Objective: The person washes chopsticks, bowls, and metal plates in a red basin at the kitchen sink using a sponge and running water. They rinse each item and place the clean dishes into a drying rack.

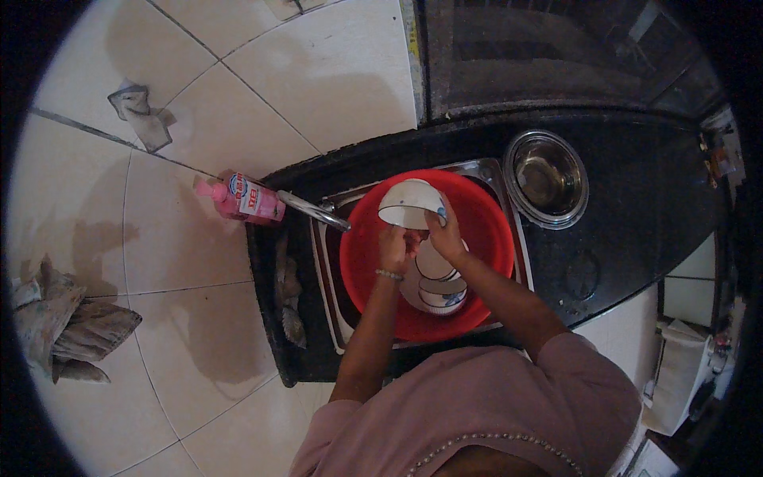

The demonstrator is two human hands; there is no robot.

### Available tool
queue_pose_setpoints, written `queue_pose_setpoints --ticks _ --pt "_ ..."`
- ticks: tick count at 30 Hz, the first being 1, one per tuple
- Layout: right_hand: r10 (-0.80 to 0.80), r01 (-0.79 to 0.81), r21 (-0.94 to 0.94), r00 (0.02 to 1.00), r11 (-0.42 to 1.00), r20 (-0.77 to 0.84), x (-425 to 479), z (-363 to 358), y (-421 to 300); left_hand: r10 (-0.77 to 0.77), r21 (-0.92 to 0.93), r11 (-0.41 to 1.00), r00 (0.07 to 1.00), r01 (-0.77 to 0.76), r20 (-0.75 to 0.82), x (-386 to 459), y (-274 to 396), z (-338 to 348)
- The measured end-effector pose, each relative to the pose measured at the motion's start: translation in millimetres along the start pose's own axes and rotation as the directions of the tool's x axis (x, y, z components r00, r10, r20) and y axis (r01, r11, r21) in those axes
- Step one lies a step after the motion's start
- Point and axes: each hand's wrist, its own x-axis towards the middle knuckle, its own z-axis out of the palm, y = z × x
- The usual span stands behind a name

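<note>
A white bowl with blue decoration (411,200) is tilted on its side above a red plastic basin (486,298). My right hand (446,232) grips its right rim, thumb at the edge. Against the lower edge of the bowl is my left hand (396,247), a beaded bracelet on its wrist; a reddish cloth or sponge (414,241) shows by its fingers. Below my hands, a white bowl (435,262) and a patterned bowl (442,297) lie in the basin, partly overlapping. The basin sits in a stainless steel sink (328,298), under a curved metal faucet (316,210).
Nested metal bowls (545,179) stand on the black countertop (632,197) right of the sink. A pink pump bottle (247,200) is left of the faucet. A crumpled item (291,310) lies on the counter's left end. Cloths (77,328) hang at the tiled wall, far left.
</note>
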Motion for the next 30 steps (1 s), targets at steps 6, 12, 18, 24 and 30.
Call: queue_pose_setpoints --ticks 6,12,18,24,30 --pt "-0.106 0.107 -0.051 0.994 0.993 0.017 3.5 -1.8 17.4 -0.025 -0.078 0.996 0.996 0.032 0.088 -1.5 7.6 -0.4" --pt "0.019 -0.02 -0.01 0.999 1.0 -0.029 2.7 1.1 23.9 -0.028 -0.142 0.989 0.998 0.036 0.059 -0.9 2.8 -3.6" --pt "0.153 -0.148 0.106 0.987 0.983 -0.041 -0.7 0.5 19.5 0.021 -0.004 1.0 0.998 -0.021 0.058 -0.9 2.8 -2.7" --pt "0.244 -0.239 0.16 0.97 0.958 -0.012 -1.9 -1.4 18.9 0.007 0.076 0.997 0.999 -0.011 0.051 -2.5 3.7 -2.6" --pt "0.31 -0.304 0.145 0.95 0.942 -0.024 -0.7 -2.6 16.8 -0.008 -0.025 1.0 0.999 0.009 0.032 -3.3 6.1 -0.2"
